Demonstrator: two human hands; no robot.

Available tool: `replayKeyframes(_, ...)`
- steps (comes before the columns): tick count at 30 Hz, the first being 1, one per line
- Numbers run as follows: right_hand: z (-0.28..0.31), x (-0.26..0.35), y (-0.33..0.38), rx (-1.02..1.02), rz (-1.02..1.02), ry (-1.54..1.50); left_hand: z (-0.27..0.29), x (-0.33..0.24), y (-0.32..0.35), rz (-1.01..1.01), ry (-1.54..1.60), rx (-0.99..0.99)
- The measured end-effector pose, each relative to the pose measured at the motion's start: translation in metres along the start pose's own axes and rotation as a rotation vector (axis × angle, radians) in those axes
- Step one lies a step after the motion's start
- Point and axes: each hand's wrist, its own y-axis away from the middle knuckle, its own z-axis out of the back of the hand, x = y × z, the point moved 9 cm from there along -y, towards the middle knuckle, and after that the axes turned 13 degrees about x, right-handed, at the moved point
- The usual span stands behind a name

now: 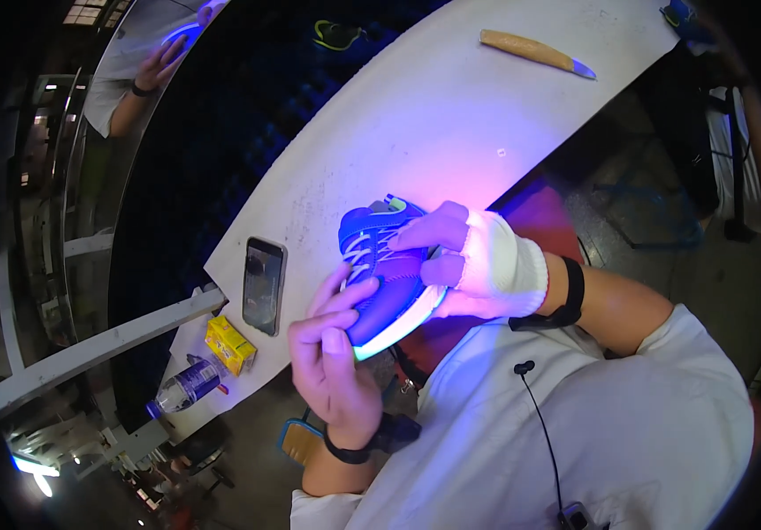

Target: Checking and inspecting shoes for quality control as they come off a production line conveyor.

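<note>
Between my two hands is a small blue sneaker [388, 287] with white laces and a pale sole that glows under violet light. Its toe points toward me and its heel opening faces away. My left hand [338, 353], bare with a dark wristband, grips the toe end, thumb and fingers bent against it. My right hand [478, 261] wears a white glove with bare fingertips and is closed on the sneaker's right side, fingers over the laces and upper. Part of the sole is hidden behind the right hand.
A phone [263, 287], a yellow box [231, 345] and a plastic bottle [188, 386] lie on the white table [327, 168]. A tan-handled tool [535, 53] lies farther off. Beyond is a dark belt [221, 124] carrying a shoe [338, 35]; another person's hand [161, 64] holds something glowing blue.
</note>
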Motion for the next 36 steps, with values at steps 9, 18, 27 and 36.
replayKeyframes(9,-0.011,0.007,-0.002,-0.025,0.188,0.134,0.0,-0.001,-0.02,-0.189,-0.406,0.334)
replayKeyframes(18,-0.014,0.002,-0.009,0.001,0.154,0.168,0.014,0.011,-0.016,-0.204,-0.332,0.316)
replayKeyframes(27,-0.018,0.005,-0.016,-0.006,0.131,0.254,0.025,0.02,-0.012,-0.176,-0.371,0.343)
replayKeyframes(36,-0.04,-0.024,-0.009,-0.032,0.045,0.054,0.043,0.036,-0.008,-0.133,-0.176,0.384)
